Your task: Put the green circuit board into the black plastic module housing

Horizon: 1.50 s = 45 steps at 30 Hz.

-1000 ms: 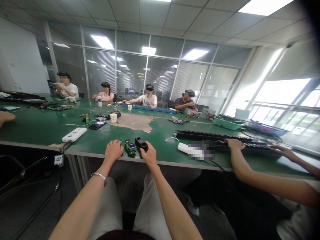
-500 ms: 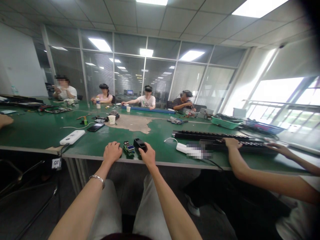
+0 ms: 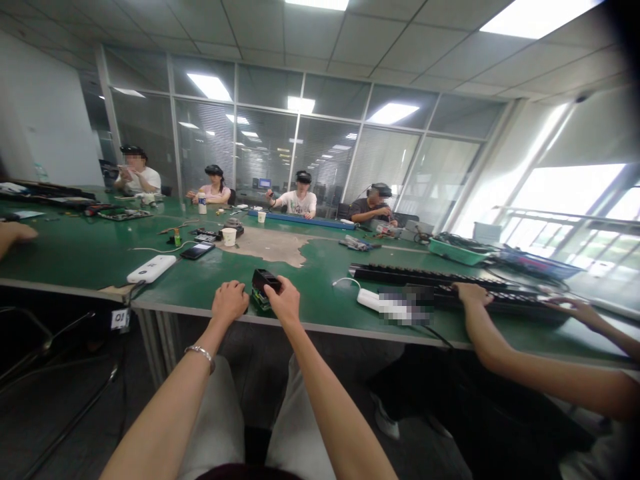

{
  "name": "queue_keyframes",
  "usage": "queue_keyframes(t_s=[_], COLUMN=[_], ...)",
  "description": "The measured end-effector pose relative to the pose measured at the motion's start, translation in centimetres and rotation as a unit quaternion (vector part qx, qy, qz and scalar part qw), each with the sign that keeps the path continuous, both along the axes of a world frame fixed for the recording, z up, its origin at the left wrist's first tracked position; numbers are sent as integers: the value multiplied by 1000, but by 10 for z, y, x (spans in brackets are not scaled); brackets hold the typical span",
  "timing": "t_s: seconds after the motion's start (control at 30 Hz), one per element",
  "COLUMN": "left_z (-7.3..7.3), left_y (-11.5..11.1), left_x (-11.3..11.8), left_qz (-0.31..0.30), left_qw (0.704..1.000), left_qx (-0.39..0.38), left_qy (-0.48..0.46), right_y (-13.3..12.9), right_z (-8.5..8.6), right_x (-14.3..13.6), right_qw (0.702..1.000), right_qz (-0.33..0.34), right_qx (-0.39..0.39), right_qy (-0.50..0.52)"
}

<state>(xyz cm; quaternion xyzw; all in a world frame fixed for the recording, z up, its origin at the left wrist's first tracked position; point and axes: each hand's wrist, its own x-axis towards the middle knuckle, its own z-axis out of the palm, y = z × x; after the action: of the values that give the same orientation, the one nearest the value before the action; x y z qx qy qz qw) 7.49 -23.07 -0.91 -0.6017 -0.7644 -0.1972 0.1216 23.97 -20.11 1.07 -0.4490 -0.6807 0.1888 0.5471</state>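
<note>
Near the front edge of the green table [image 3: 310, 293], my right hand [image 3: 283, 299] grips a black rectangular case [image 3: 265, 278] from its right side. The case is over a small green circuit board stack [image 3: 259, 299], covering its upper part; whether the two touch is unclear. My left hand [image 3: 230, 301] rests at the table edge just left of the board, fingers curled together. A small dark thing shows by its fingertips, too hidden to name.
A white power strip [image 3: 151, 269], a phone [image 3: 198, 250] and a paper cup [image 3: 229, 237] are at the left. A co-worker's hands hold long black strips [image 3: 400, 274] at the right, behind another power strip [image 3: 383, 305]. Several people sit across.
My right hand has moved left with the black case, from beside the circuit board to over it. My left hand stays beside the board. The view has shifted slightly.
</note>
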Motion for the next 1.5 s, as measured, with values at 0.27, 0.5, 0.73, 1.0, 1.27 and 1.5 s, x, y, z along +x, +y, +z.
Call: queue_keyframes(t_s=[0.27, 0.5, 0.73, 1.0, 1.27, 1.5], left_z=[0, 1, 1, 0, -1, -1], left_y=[0, -1, -1, 1, 1, 1], left_x=[0, 1, 1, -1, -1, -1], left_qz=[-4, 1, -1, -3, -3, -5], left_qw=[1000, 1000, 1000, 1000, 1000, 1000], left_qx=[0, -2, -5, -1, -1, -1], left_qy=[0, -2, -2, 2, 6, 3], right_y=[-14, -21, -23, -30, -24, -7], right_z=[0, -12, -7, -18, -6, 8], right_x=[-5, -4, -6, -1, -1, 17], right_qw=[998, 994, 990, 990, 994, 997], right_qz=[-3, -5, -1, 10, 16, -13], right_qx=[13, 39, 38, 25, 40, 51], right_qy=[-67, -100, -136, -141, -99, -54])
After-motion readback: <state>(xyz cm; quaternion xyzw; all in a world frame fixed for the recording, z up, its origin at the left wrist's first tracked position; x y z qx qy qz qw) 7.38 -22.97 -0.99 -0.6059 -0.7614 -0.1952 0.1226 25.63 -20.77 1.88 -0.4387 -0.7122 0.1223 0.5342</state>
